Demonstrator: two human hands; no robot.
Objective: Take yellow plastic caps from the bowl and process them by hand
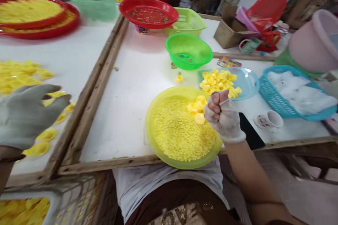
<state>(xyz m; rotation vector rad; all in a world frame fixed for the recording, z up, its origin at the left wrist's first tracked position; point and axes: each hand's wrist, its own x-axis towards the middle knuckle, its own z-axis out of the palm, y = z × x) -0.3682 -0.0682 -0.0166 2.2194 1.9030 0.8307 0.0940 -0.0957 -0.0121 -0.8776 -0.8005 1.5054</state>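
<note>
My left hand (31, 114), in a pale glove, reaches over the table at the left, its fingers apart among yellow petal-like cups (21, 72). More of these lie beside and below its fingertips. My right hand (221, 116), in a white glove with bare fingertips, is at the right rim of a yellow bowl (151, 130). Its fingers are curled closed, and what they may hold is hidden. The bowl is filled with small yellow grain-like pieces (179, 130), with a few yellow cups (198, 107) on top near my right hand.
A light-blue tray (249, 81) of yellow petals stands behind my right hand. Nearby are a green bowl (188, 54), a red tray (149, 12), a blue basket (280, 95) and a white mug (269, 119). A raised wooden edge (92, 88) divides the tables. Another person sits beyond.
</note>
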